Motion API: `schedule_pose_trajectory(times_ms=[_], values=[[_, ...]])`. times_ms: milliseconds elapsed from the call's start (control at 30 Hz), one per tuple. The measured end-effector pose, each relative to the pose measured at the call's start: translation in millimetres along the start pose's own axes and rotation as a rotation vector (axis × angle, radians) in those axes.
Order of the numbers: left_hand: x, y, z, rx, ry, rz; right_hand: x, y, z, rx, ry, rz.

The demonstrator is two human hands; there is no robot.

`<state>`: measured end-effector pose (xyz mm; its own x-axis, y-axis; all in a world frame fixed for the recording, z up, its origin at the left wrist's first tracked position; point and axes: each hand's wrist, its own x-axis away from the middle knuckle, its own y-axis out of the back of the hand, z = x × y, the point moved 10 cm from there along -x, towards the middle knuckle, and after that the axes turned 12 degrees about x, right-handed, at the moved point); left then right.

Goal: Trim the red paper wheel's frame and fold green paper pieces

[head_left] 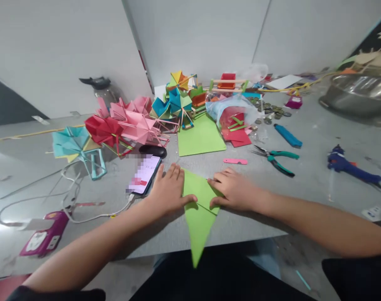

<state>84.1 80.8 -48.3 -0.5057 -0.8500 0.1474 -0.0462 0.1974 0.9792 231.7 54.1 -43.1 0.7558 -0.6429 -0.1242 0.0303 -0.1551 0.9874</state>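
Pressing flat with open fingers of left hand (168, 190) and right hand (234, 192), pinning folded green paper (198, 213) between them, its point overhanging table edge (256, 230); probably light, limp, creasable, best pinched at edges; phone (145, 173) lying just left.

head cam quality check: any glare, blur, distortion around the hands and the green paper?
Head view: left hand and right hand pressing the folded green paper are sharp and evenly lit, with soft shadows under the forearms. Wide-angle bending shows at the edges. The phone screen is pixelated. Glare on the metal bowl and table at far left.
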Motion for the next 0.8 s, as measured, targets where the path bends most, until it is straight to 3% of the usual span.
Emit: schedule_pose_trajectory(times_ms=[100, 200, 267, 333, 433, 533, 633, 800], values=[[-12.7, -0.3, 7.7, 0.009, 0.047, 0.045, 0.4, -2.2, 15.6, -0.099, 0.061, 0.058], [-23.2, -1.8, 6.3, 0.000, -0.038, 0.121, 1.4, -1.3, 26.4, -0.151, 0.145, 0.082], [-25.9, -2.2, 3.0, -0.002, -0.101, 0.159, 0.7, 2.1, 19.8, -0.207, 0.173, 0.078], [-25.3, -2.1, -3.3, 0.006, -0.153, 0.171, -1.3, 8.3, -7.6, -0.244, 0.103, 0.044], [-21.2, 2.4, -16.0, 0.018, -0.203, 0.092, 3.5, 24.4, -82.1, -0.084, -0.214, -0.097], [-16.7, 2.6, -22.8, 0.037, -0.199, 0.019, 12.2, 25.7, -122.3, 0.035, -0.259, -0.125], [-14.7, -7.2, -21.7, 0.077, -0.181, 0.037, 16.4, 14.1, -140.2, 0.043, -0.270, -0.110], [-13.9, -15.7, -15.8, 0.158, -0.199, 0.015, 8.7, -6.1, -141.2, 0.056, -0.294, -0.086]])
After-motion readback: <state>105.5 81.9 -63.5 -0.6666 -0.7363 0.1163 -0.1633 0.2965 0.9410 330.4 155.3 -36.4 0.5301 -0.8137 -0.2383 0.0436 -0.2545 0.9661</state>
